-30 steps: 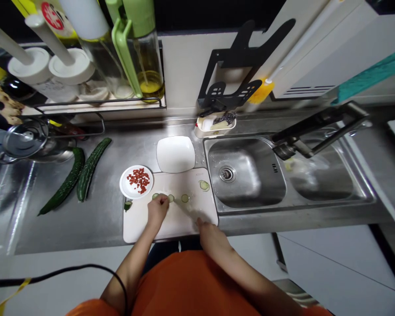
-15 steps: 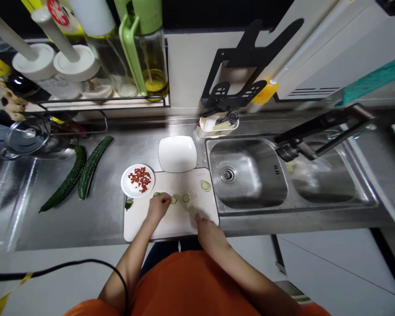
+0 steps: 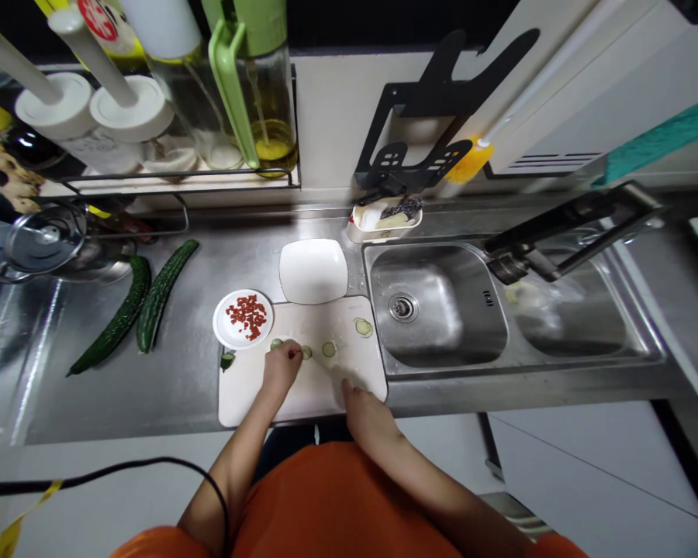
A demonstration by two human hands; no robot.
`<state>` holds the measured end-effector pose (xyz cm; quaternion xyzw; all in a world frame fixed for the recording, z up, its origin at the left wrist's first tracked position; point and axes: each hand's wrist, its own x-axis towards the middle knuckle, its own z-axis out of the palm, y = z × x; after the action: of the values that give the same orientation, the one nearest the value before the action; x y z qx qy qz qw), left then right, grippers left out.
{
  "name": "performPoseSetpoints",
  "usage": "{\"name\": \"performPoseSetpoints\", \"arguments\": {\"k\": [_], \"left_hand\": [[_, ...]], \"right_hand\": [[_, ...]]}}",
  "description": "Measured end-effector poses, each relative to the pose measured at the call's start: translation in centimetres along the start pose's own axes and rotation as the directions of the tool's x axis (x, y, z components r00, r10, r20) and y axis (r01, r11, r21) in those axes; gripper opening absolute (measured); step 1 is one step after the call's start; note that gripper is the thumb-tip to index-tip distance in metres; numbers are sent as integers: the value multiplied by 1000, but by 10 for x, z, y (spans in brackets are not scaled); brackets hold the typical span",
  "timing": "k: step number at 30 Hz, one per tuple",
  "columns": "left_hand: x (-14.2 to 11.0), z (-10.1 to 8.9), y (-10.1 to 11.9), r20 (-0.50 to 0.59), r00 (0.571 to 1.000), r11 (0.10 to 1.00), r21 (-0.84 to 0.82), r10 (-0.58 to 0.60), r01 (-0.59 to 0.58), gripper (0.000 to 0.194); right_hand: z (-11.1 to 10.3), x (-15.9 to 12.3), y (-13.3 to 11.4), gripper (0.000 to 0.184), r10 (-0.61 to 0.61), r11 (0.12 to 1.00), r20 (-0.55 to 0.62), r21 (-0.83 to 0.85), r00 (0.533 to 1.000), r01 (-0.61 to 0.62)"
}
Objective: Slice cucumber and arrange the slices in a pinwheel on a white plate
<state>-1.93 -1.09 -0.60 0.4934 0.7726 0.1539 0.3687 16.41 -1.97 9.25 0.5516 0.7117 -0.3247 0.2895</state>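
On the white cutting board (image 3: pixel 244 403), my left hand (image 3: pixel 280 366) is closed over a piece of cucumber (image 3: pixel 276 343), most of it hidden by the fingers. My right hand (image 3: pixel 369 412) grips a kitchen knife (image 3: pixel 333 373), its pale, faint blade pointing left toward the left fingertips. Just right of those fingertips lies a cucumber slice (image 3: pixel 306 353), with another round slice (image 3: pixel 329 349) farther right. A few thin slices (image 3: pixel 363 328) overlap near the board's right edge. At the left edge sits a dark green cucumber end (image 3: pixel 227 361).
A small white plate (image 3: pixel 221 332) of red diced bits overlaps the board's upper left corner. Behind the board stands a white squarish dish (image 3: pixel 314 271). Two whole cucumbers (image 3: pixel 116 325) (image 3: pixel 166 294) lie left. The sink (image 3: pixel 442 306) is to the right, under a dark faucet (image 3: pixel 558 232).
My right hand and the knife have shifted slightly left. The left hand stays almost in place on the cucumber piece, and the slices lie as before.
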Motion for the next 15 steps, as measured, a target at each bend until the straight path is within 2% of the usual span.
{"name": "performPoseSetpoints", "arguments": {"k": [15], "left_hand": [[2, 3, -2, -15, 1000, 1000, 10, -7, 7, 13]], "right_hand": [[-17, -1, -8, 42, 18, 999, 70, 33, 997, -20]]}}
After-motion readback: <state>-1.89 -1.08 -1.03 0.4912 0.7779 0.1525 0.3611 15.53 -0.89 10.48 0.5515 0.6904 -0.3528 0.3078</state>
